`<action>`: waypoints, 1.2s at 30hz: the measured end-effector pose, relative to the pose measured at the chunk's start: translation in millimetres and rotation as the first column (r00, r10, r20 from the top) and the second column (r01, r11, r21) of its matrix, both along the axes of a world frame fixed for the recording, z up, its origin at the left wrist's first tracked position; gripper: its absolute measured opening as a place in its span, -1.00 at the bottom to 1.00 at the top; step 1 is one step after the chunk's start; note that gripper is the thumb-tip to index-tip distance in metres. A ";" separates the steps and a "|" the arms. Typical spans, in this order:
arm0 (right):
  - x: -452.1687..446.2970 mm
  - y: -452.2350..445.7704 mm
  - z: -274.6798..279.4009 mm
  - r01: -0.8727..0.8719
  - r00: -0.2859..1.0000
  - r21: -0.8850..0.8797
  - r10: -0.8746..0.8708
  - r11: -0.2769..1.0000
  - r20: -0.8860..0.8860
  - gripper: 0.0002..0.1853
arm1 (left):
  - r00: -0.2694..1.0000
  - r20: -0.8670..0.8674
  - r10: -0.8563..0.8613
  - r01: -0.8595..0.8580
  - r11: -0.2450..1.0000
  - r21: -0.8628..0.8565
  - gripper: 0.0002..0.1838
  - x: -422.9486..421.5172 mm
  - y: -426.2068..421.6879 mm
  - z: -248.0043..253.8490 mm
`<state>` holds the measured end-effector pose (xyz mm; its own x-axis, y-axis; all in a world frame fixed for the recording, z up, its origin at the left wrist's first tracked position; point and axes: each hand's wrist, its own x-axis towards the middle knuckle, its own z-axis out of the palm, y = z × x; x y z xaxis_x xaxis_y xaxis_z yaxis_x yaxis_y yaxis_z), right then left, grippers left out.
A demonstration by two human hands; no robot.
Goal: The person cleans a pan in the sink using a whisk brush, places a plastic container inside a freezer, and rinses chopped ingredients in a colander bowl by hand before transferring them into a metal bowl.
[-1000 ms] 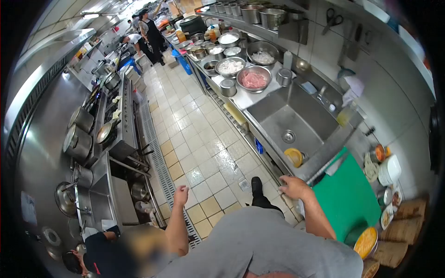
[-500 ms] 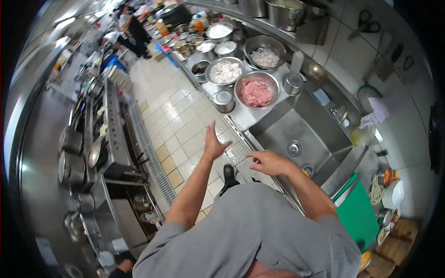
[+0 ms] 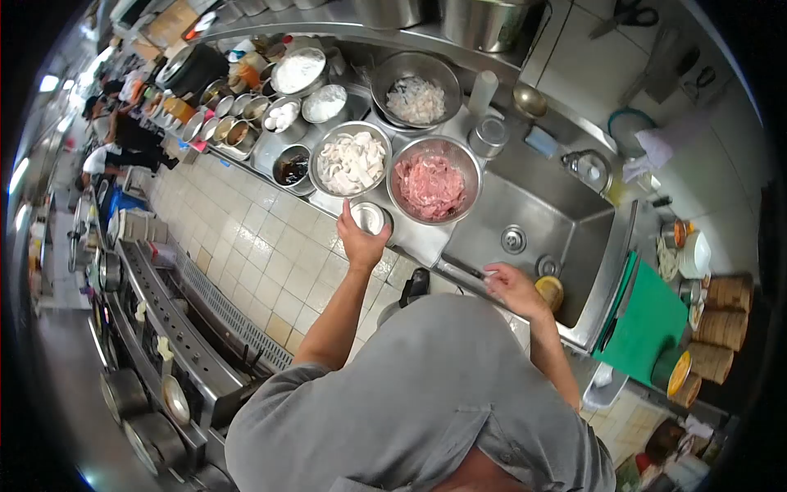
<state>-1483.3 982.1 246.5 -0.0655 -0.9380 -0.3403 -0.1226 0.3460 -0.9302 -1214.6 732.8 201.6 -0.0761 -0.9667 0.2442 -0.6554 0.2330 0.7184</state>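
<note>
My left hand [image 3: 361,243] is wrapped round a small round metal canister [image 3: 370,218] with a pale top, at the counter's front edge. Just behind the canister stand a steel bowl of white pieces [image 3: 352,162] and a steel bowl of pink raw meat [image 3: 434,180]. My right hand [image 3: 516,289] hovers by the front rim of the steel sink [image 3: 566,217], fingers loosely bent and apart, with no object visible in it. A round yellowish item [image 3: 549,291] lies in the sink beside that hand.
Behind are a colander of translucent pieces [image 3: 416,98], a lidded metal pot [image 3: 489,136] and a dark-filled pot [image 3: 292,166]. A green board [image 3: 643,316] lies right of the sink. The stove [image 3: 184,328] runs along the left. People [image 3: 123,135] stand far back.
My left hand has reached forward from above the floor and closed round the canister. My right hand has moved slightly right. The view has turned and come nearer the counter.
</note>
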 end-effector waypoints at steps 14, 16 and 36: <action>51.1 -55.7 77.7 0.412 0.707 0.077 -0.372 0.908 0.601 -0.54 | 0.270 -0.686 -0.675 0.834 0.520 -0.184 0.10 -93.3 22.9 138.9; 46.8 -37.7 67.1 0.533 0.601 0.030 -0.402 0.846 0.691 -0.57 | 0.250 -0.577 -0.778 0.897 0.410 -0.164 0.10 -109.9 27.3 132.8; 33.4 171.7 -40.5 0.991 0.127 -0.031 -0.983 0.132 -0.133 -0.80 | 0.586 -0.810 -0.001 0.611 0.658 0.441 -0.74 -155.1 -319.8 6.2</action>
<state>-1449.9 1153.8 205.9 -0.9540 -0.0159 -0.2995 0.2827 0.2856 -0.9157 -1369.7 413.0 207.8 -0.5049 -0.8197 -0.2707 0.1403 -0.3873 0.9112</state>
